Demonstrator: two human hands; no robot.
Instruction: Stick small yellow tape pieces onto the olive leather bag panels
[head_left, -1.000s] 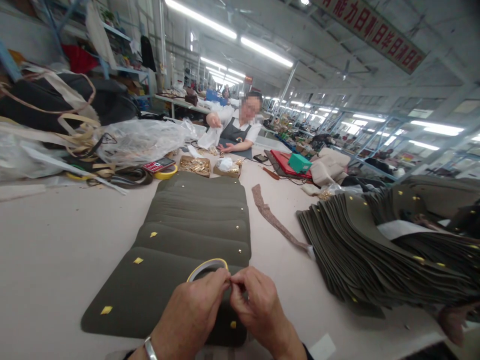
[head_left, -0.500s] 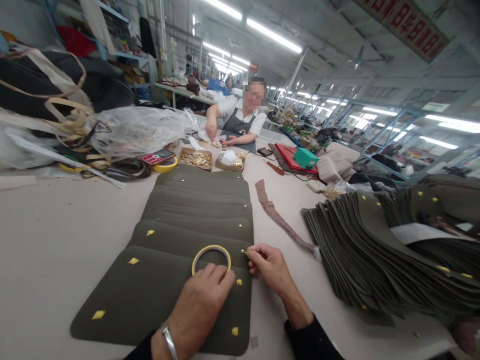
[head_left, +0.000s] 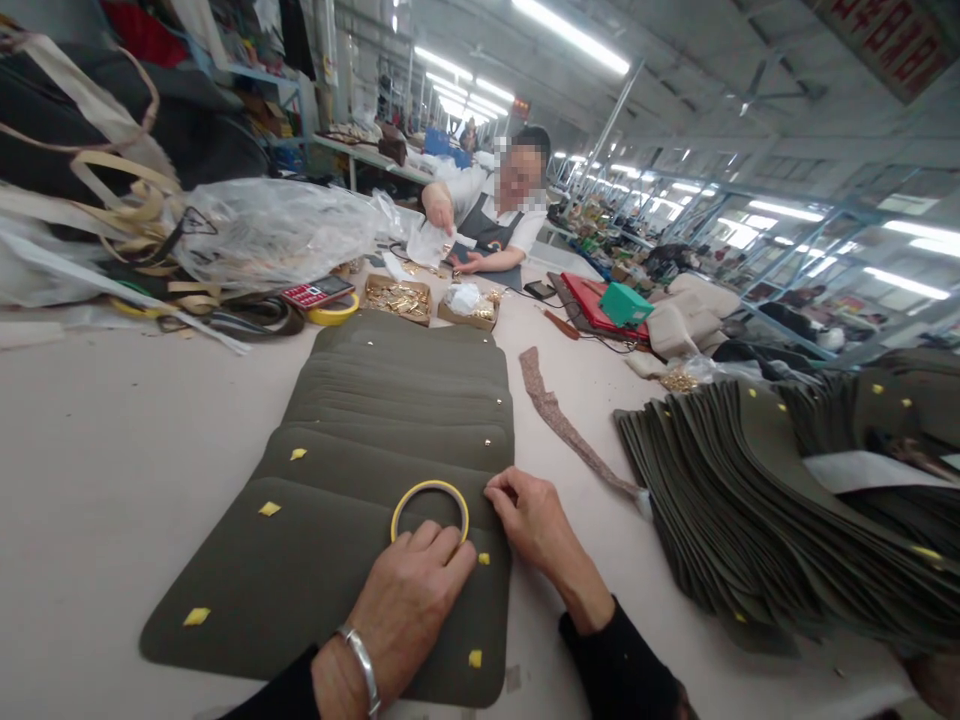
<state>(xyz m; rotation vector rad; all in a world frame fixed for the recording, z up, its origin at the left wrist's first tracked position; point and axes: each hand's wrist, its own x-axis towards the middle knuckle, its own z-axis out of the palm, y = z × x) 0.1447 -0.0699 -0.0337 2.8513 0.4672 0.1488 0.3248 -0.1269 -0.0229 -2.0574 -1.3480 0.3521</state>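
Note:
My left hand point(head_left: 420, 590) is closed on a roll of yellow tape point(head_left: 429, 487), held over the dark green panels. With thumb and forefinger pinched together, my right hand point(head_left: 536, 515) touches the right edge of the second panel point(head_left: 360, 478). Its fingertips cover the small metal stud there and the bit of yellow tape seen in them a moment ago. The nearest panel point(head_left: 300, 580) carries yellow tape pieces point(head_left: 196, 617) near its edges. Farther panels overlap in a row, with small bare metal studs point(head_left: 487, 442) along their sides.
A thick pile of dark green panels point(head_left: 720, 500) lies at the right, beside a brown fabric strip point(head_left: 562, 425). Boxes of gold metal parts point(head_left: 397, 300) stand at the back, before a co-worker point(head_left: 487, 225). Plastic bags point(head_left: 277, 225) and a calculator point(head_left: 319, 292) lie left.
My right fingertips have moved onto the stud at the second panel's edge, hiding it and the yellow tape piece. The co-worker's hand has risen with a white bag. The view has shifted slightly.

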